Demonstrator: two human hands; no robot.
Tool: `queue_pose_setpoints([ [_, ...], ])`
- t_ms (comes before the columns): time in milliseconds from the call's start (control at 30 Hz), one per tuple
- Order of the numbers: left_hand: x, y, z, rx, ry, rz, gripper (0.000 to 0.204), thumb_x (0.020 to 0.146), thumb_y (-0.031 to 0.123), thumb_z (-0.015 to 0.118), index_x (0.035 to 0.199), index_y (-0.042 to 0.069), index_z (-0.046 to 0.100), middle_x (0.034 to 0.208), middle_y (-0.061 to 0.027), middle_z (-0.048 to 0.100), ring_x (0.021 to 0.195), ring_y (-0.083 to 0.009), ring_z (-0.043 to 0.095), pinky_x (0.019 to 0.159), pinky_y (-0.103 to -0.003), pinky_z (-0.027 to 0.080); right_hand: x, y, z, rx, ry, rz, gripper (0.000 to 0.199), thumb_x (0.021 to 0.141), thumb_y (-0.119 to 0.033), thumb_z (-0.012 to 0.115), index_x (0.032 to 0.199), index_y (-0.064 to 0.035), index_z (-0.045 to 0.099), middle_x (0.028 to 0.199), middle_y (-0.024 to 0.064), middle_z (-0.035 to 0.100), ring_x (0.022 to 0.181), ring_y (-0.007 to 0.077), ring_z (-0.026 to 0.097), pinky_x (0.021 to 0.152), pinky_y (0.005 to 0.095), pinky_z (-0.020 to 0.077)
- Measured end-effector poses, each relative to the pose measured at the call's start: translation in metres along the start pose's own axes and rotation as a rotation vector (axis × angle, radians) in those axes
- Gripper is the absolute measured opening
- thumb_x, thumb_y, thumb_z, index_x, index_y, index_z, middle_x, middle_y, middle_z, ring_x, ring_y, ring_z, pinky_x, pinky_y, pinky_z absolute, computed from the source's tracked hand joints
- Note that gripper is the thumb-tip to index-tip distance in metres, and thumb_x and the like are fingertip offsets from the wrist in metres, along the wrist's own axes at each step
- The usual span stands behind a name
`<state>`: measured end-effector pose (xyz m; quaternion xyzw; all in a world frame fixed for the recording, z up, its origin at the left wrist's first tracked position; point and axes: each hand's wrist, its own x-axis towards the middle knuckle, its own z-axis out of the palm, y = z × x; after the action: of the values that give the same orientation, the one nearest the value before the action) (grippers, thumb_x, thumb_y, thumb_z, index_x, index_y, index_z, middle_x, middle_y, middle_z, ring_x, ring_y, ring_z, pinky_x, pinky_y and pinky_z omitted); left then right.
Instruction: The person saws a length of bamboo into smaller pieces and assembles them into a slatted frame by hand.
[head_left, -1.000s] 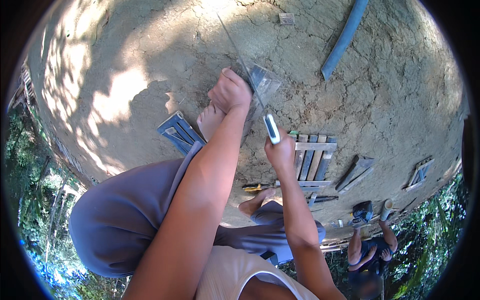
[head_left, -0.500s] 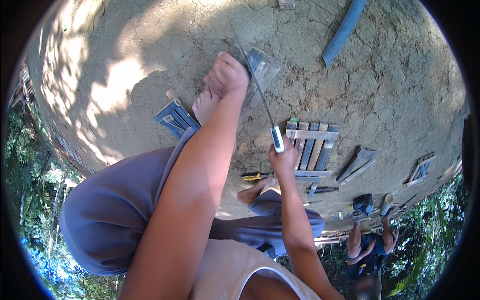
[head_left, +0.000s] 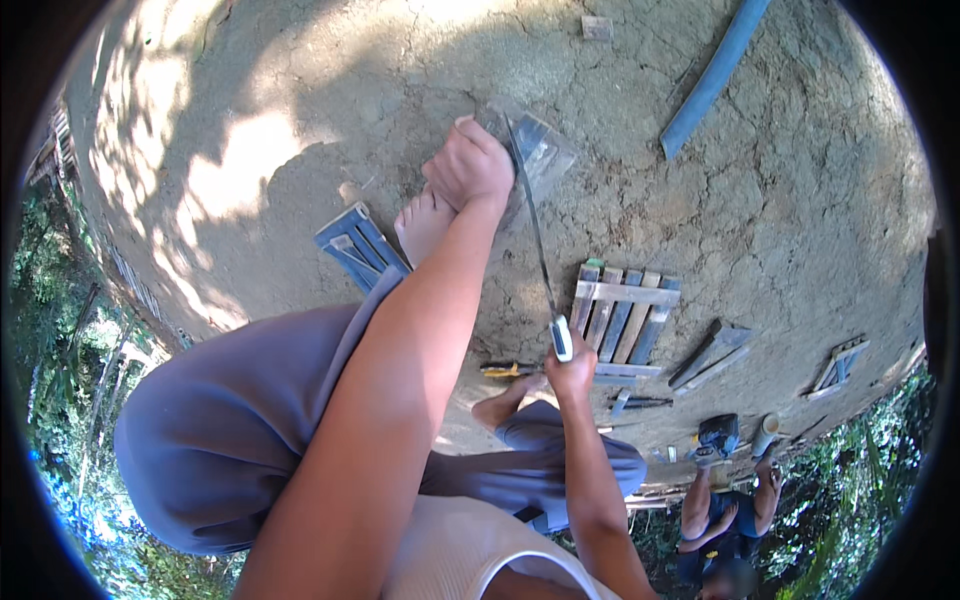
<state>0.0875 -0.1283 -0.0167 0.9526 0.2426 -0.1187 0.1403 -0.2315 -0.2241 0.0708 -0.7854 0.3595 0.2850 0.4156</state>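
My right hand [head_left: 572, 368] is closed round the white and dark handle of a handsaw [head_left: 540, 240]. Its thin blade points away from me and lies across a short wooden board [head_left: 548, 155] with a blue-grey face. Just left of the blade, my left hand [head_left: 468, 168] is closed at the board's near-left side, holding it down; the fingertips are hidden. My bare foot [head_left: 420, 222] rests right beside that hand. Left of the foot, a small blue-grey wooden frame [head_left: 360, 245] lies on the ground, partly behind my trouser leg.
A slatted wooden panel [head_left: 628, 310] lies right of the saw, with a yellow-handled tool [head_left: 510, 369] near my other foot. Wood pieces [head_left: 710, 355] and a small frame [head_left: 838, 368] lie farther right. A blue-grey strip [head_left: 710, 85] is at far right. Another person [head_left: 725, 520] sits at lower right.
My right hand has drawn the saw back toward me, so less of the blade reaches past the board. The left hand stays at the board; the whole view has shifted slightly.
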Motion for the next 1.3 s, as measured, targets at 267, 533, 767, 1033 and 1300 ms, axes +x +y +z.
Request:
queue_pose_setpoints([
  [267, 0.01, 0.014, -0.007, 0.072, -0.036, -0.038, 0.059, 0.105, 0.036, 0.029, 0.092, 0.004, 0.078, 0.087, -0.0254, 0.074, 0.088, -0.0464, 0.071, 0.09, -0.053, 0.047, 0.012, -0.007, -0.007, 0.028, -0.01, 0.051, 0.02, 0.078, -0.005, 0.072, 0.098, -0.0056, 0.069, 0.08, 0.025, 0.07, 0.079, 0.0463, 0.071, 0.069, 0.0503, 0.057],
  [533, 0.01, 0.022, -0.013, 0.085, -0.156, -0.097, 0.056, 0.103, 0.035, 0.029, 0.11, 0.01, 0.08, 0.109, -0.0241, 0.074, 0.107, -0.0473, 0.068, 0.101, -0.055, 0.048, 0.1, -0.106, -0.006, -0.024, 0.062, -0.046, 0.018, 0.081, -0.008, 0.072, 0.097, -0.004, 0.066, 0.079, 0.0265, 0.069, 0.078, 0.0497, 0.068, 0.069, 0.0562, 0.055],
  [767, 0.0, 0.007, -0.007, 0.064, -0.028, -0.041, 0.06, 0.105, 0.036, 0.029, 0.085, 0.005, 0.076, 0.087, -0.0264, 0.074, 0.088, -0.0465, 0.071, 0.09, -0.054, 0.047, 0.045, -0.045, -0.003, -0.065, 0.033, -0.012, 0.018, 0.077, -0.008, 0.073, 0.095, -0.0046, 0.067, 0.079, 0.0253, 0.07, 0.08, 0.0488, 0.069, 0.071, 0.0563, 0.056],
  [1033, 0.012, 0.008, -0.008, 0.04, 0.015, -0.015, 0.06, 0.105, 0.036, 0.029, 0.085, 0.005, 0.075, 0.085, -0.0263, 0.073, 0.086, -0.0474, 0.07, 0.09, -0.054, 0.046, 0.076, -0.083, 0.002, 0.031, 0.067, -0.085, 0.017, 0.081, -0.007, 0.07, 0.098, -0.0044, 0.068, 0.081, 0.0251, 0.07, 0.079, 0.0478, 0.069, 0.069, 0.0541, 0.056],
  [1300, 0.002, 0.018, -0.016, 0.117, -0.134, -0.052, 0.058, 0.106, 0.035, 0.029, 0.1, 0.007, 0.079, 0.088, -0.0249, 0.075, 0.087, -0.0452, 0.072, 0.092, -0.052, 0.048, 0.063, -0.064, -0.003, -0.042, 0.068, -0.06, 0.018, 0.078, -0.006, 0.071, 0.095, -0.0059, 0.068, 0.079, 0.0248, 0.07, 0.077, 0.048, 0.069, 0.07, 0.056, 0.0563],
])
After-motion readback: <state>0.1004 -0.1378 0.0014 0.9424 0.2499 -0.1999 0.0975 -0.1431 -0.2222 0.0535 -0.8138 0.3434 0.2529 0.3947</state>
